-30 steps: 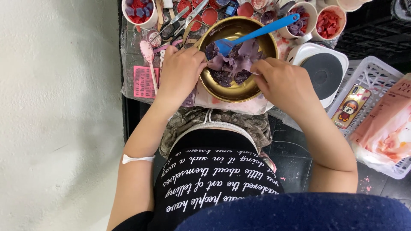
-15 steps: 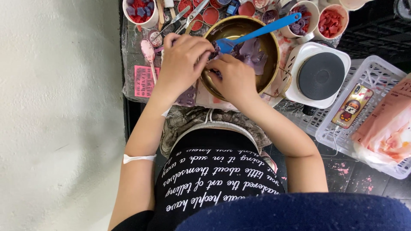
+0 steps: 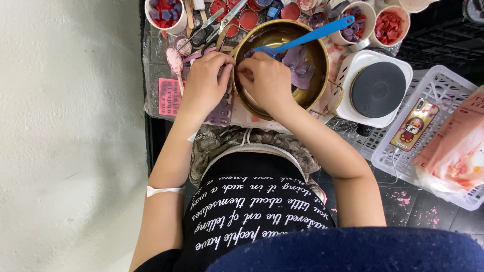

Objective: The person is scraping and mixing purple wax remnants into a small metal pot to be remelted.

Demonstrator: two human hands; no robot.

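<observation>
A brass-coloured bowl (image 3: 316,46) sits in front of me with purple wax pieces (image 3: 300,65) inside and a blue spatula (image 3: 312,34) leaning across it. My left hand (image 3: 205,85) rests at the bowl's left rim, fingers curled against it. My right hand (image 3: 268,80) reaches into the left side of the bowl, fingers pinched together beside the left hand's fingertips. What the fingers pinch is hidden; it looks like a bit of the purple wax.
A white hotplate with a black disc (image 3: 377,88) stands right of the bowl. A white basket (image 3: 438,90) holds a phone (image 3: 413,125) and a pink packet (image 3: 456,151). Cups of red (image 3: 387,26) and purple pieces (image 3: 353,22), scissors (image 3: 214,25) and a pink spoon (image 3: 175,63) lie behind.
My right hand moved from the bowl's right side across to its left rim, meeting my left hand. The left hand slid slightly down and left along the rim.
</observation>
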